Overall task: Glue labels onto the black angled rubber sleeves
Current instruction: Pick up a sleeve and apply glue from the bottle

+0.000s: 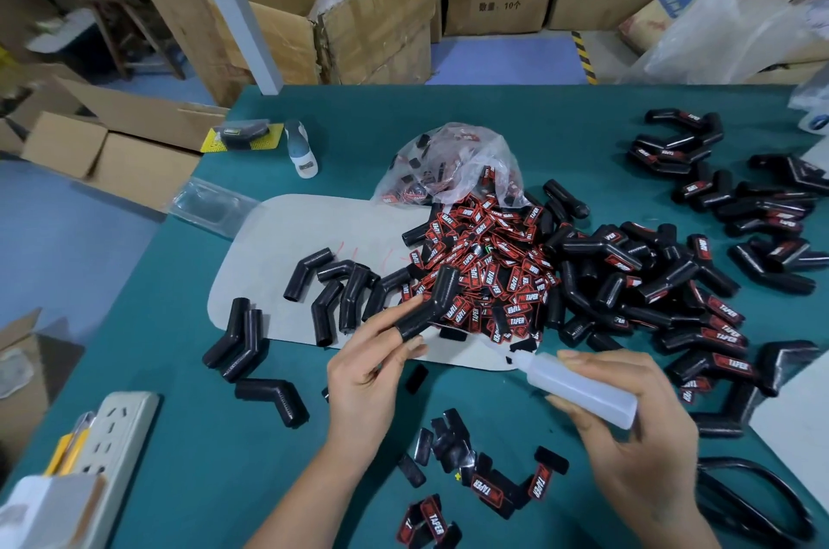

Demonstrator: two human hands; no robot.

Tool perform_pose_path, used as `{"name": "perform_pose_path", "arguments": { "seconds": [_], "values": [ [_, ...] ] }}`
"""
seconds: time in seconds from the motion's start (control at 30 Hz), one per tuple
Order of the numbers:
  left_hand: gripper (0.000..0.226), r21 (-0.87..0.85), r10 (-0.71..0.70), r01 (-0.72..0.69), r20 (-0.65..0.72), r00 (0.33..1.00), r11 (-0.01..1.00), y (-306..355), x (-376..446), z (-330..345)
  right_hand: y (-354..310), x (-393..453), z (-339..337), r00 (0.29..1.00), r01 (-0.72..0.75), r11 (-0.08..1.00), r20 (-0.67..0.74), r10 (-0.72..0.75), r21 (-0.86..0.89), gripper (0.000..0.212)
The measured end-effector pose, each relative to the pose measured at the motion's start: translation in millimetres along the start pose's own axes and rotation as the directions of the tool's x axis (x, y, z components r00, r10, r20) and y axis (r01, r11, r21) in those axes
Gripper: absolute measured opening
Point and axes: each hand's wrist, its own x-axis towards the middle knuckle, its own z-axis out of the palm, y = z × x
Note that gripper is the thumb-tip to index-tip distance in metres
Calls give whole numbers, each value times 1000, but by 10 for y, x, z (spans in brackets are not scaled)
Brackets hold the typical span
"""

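My left hand holds a black angled rubber sleeve slipped over a finger, raised above the table. My right hand grips a translucent glue bottle, its black nozzle pointing left toward the sleeve but apart from it. A heap of red-and-black labels spills from a clear plastic bag in the middle. Several bare sleeves lie on a grey mat to the left. Labelled sleeves pile up on the right.
Loose labels lie near the front edge of the teal table. A power strip sits at front left, a black cable at front right, a white device at the back. Cardboard boxes stand behind.
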Motion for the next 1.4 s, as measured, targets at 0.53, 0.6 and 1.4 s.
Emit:
{"name": "perform_pose_path", "arguments": {
  "seconds": [0.53,0.6,1.4],
  "values": [
    [22,-58,-125,121,-64,990,991,-4,-5,-8,-20,21,-29,993,-76,996,-88,81,57,25],
    [25,-106,-160,154,-57,985,982,10,10,-8,-14,33,-51,969,-180,974,-143,200,137,29],
    [15,-270,-323,422,344,882,866,-129,34,-38,368,34,-16,728,-664,729,80,681,-166,23]
  ]
}}
